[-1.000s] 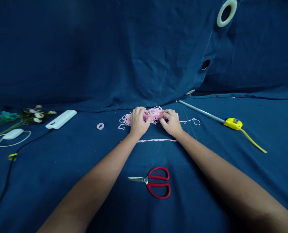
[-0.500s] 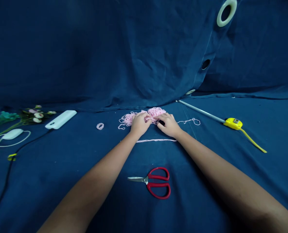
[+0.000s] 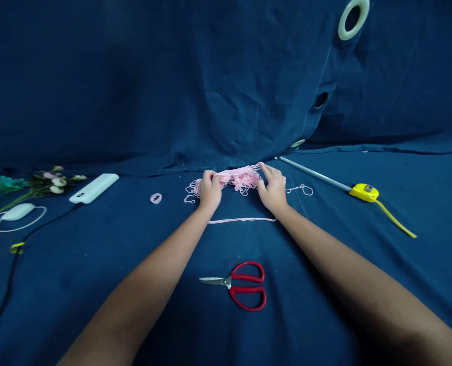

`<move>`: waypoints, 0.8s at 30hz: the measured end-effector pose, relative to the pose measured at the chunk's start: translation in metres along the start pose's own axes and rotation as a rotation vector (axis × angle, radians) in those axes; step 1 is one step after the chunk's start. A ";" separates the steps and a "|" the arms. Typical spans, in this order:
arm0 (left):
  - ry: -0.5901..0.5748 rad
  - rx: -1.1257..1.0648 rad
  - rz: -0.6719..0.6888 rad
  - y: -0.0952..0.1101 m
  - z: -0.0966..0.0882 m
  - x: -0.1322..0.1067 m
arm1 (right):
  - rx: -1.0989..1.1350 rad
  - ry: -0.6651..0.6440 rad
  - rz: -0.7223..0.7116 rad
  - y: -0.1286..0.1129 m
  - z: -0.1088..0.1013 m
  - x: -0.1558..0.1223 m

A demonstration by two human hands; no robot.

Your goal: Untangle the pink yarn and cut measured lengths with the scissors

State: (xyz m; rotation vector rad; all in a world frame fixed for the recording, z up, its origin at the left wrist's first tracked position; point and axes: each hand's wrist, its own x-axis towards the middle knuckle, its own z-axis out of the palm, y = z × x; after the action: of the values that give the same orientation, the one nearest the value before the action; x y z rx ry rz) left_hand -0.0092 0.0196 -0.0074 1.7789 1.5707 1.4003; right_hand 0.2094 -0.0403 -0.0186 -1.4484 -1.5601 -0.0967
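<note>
A loose tangle of pink yarn (image 3: 238, 178) lies on the dark blue cloth, stretched between my two hands. My left hand (image 3: 209, 190) pinches its left part. My right hand (image 3: 273, 189) grips its right end between fingertips and thumb. A straight length of pink yarn (image 3: 242, 220) lies just below my wrists. To the right of my right hand is a thin pink strand with a loop (image 3: 301, 189). A small pink yarn coil (image 3: 156, 198) sits left of my left hand.
Red-handled scissors (image 3: 246, 287) lie between my forearms. At right are a metal rod (image 3: 313, 174) and a yellow tape measure (image 3: 364, 192). At left are a white power bank (image 3: 94, 188), artificial flowers (image 3: 54, 183), a white corded object (image 3: 18, 211) and a black cable (image 3: 16, 269).
My hands have moved apart and the tangle is drawn out between them. My right hand has shifted up and outward, and the yarn is now stretched rather than bunched.
</note>
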 end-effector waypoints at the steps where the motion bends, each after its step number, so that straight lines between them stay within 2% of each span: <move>1: 0.003 -0.003 -0.005 0.000 0.000 0.000 | -0.010 0.010 0.011 0.000 0.000 0.000; 7: -0.105 -0.009 0.098 0.006 -0.001 -0.004 | -0.027 0.012 0.056 -0.001 0.000 -0.001; 9: -0.133 0.033 0.148 0.007 0.000 -0.006 | 0.003 -0.071 -0.011 -0.004 -0.001 -0.001; 13: -0.197 0.231 0.227 0.007 0.004 -0.010 | 0.006 -0.324 -0.180 -0.007 -0.001 -0.001; 16: -0.260 0.364 0.315 0.007 0.006 -0.012 | -0.027 -0.442 -0.206 -0.005 0.002 -0.001; 19: -0.260 0.308 0.310 0.007 0.005 -0.010 | -0.042 -0.386 -0.163 -0.004 0.004 0.000; 22: -0.228 0.034 0.207 0.005 0.002 -0.008 | -0.038 -0.222 -0.091 -0.005 0.000 -0.001; 24: -0.237 -0.139 0.138 0.005 0.001 -0.007 | 0.003 -0.159 -0.093 -0.009 -0.004 -0.001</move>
State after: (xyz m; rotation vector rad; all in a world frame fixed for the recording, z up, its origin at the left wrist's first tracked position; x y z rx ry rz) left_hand -0.0050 0.0118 -0.0068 1.9180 1.2213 1.2700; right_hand 0.2042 -0.0462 -0.0126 -1.4089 -1.7564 -0.0348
